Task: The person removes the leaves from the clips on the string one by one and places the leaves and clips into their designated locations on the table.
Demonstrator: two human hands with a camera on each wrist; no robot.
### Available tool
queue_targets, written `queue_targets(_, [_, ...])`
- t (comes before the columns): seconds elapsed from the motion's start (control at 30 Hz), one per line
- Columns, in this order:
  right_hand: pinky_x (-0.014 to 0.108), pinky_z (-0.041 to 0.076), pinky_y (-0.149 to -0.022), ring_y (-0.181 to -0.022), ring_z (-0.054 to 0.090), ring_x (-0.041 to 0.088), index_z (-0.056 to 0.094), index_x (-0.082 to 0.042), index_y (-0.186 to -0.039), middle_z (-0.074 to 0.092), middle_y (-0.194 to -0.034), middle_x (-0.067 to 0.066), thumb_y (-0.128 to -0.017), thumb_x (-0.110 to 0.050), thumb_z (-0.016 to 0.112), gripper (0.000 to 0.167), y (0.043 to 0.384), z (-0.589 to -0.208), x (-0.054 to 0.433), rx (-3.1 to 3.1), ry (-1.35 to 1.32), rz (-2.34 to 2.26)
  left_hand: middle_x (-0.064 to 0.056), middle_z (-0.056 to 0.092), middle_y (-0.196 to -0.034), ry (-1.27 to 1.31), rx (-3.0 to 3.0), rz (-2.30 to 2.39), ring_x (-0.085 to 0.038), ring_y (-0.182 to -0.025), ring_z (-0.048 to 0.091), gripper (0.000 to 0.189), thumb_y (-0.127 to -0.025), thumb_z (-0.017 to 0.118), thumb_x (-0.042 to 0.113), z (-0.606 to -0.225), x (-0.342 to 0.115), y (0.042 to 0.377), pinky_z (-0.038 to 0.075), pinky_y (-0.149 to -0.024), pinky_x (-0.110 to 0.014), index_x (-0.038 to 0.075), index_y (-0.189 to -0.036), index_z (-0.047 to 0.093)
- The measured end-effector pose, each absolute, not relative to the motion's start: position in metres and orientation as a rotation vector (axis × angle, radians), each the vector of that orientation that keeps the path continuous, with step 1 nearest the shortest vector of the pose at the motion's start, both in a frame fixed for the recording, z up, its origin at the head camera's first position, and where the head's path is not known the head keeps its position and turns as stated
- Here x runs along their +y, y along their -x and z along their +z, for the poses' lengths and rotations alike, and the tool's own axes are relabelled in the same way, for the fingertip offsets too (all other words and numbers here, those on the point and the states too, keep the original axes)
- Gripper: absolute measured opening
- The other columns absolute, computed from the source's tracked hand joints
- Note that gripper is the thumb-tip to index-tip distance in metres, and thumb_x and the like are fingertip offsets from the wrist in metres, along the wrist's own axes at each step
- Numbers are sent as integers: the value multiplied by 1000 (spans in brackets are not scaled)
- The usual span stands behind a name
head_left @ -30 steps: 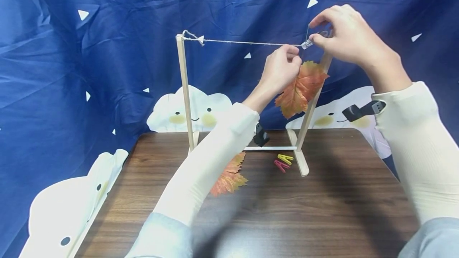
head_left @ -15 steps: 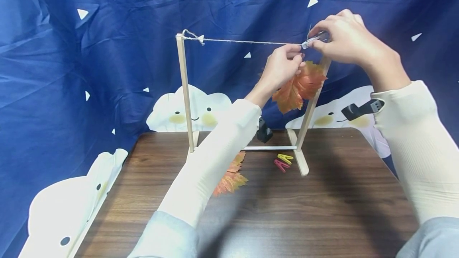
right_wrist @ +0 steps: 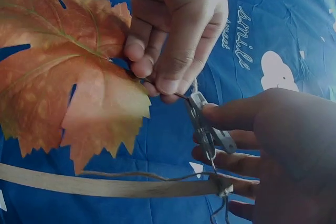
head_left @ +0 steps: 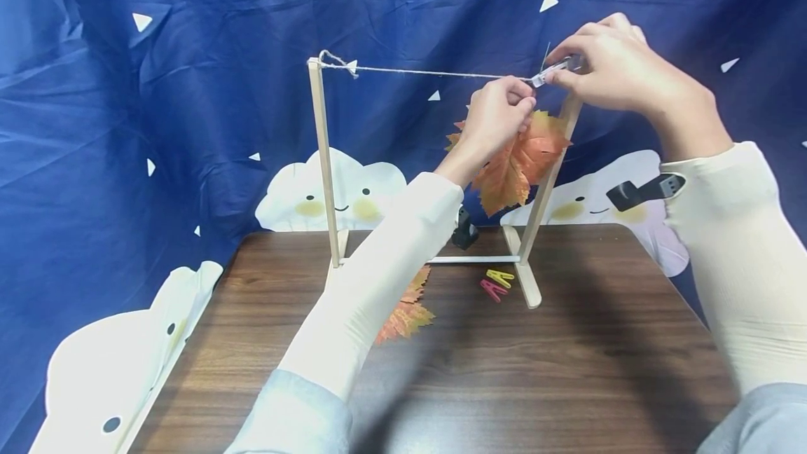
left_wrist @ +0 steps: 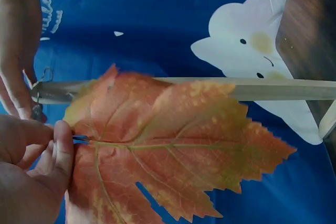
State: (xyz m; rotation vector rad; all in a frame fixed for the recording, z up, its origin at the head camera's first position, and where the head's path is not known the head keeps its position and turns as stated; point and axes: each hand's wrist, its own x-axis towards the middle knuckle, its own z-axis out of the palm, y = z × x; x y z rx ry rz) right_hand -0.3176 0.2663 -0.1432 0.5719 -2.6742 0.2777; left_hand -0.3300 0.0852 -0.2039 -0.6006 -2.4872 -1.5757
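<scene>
My left hand (head_left: 494, 118) pinches the stem of an orange artificial maple leaf (left_wrist: 163, 140), which hangs below the fingertips. In the right wrist view the stem's end meets the tip of a clear-grey clothespin (right_wrist: 202, 121). Thumb and fingers of my right hand (head_left: 621, 69) hold that clothespin at the string (head_left: 422, 73), close to the top of the stand's right post (head_left: 547, 184). Whether the clothespin's tips grip the stem cannot be made out. Part of another leaf edge (head_left: 455, 135) shows behind my left wrist.
A wooden stand with a white crossbar (head_left: 473, 259) is on the brown table (head_left: 536, 370). Yellow (head_left: 500, 277) and pink (head_left: 493, 291) clothespins lie by its right foot. Another orange leaf (head_left: 406, 317) lies partly under my left forearm. A blue cloth (head_left: 189, 125) hangs behind.
My right thumb and index finger have come closer together on the clothespin. The leaf has swung slightly left, and its other edge has come into view behind my left wrist.
</scene>
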Motion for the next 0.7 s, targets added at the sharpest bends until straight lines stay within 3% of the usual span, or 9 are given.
queue_targets(0.1, [72,19,-112,-136,34,54,68,2,-133,63,-130,33,-105,-24,56,39,318,-143,269,-2697,-556,275,-1,75,-98,579,-2485,-1599,-11,-75,68,13,-107,64,14,-203,86,329,55,-64,-15,9,-117,70])
queue_targets(0.2, [72,1,-124,-138,32,54,67,3,-134,65,-128,35,-108,-20,53,37,318,-142,271,-2715,-542,305,-1,74,-98,560,-2483,-1626,-12,-76,67,13,-107,64,14,-203,86,328,55,-65,-15,9,-118,70])
queue_targets(0.33, [67,-16,-126,-139,31,53,68,5,-130,67,-119,37,-110,-17,53,33,319,-144,272,-2705,-534,364,-1,73,-98,563,-2487,-1598,-11,-76,67,15,-108,63,14,-203,86,329,54,-66,-14,9,-120,71])
queue_targets(0.53, [59,-20,-129,-135,35,48,74,5,-121,69,-102,34,-106,-13,63,26,318,-144,274,-2629,-547,396,-2,74,-100,581,-2488,-1550,-10,-76,68,17,-108,62,12,-205,84,333,54,-66,-13,7,-121,71])
queue_targets(0.7, [53,-18,-132,-128,41,43,76,6,-116,71,-103,33,-101,-9,71,21,318,-143,274,-2561,-583,390,-2,75,-100,577,-2483,-1539,-10,-76,68,17,-108,62,12,-206,83,335,53,-65,-14,7,-121,72])
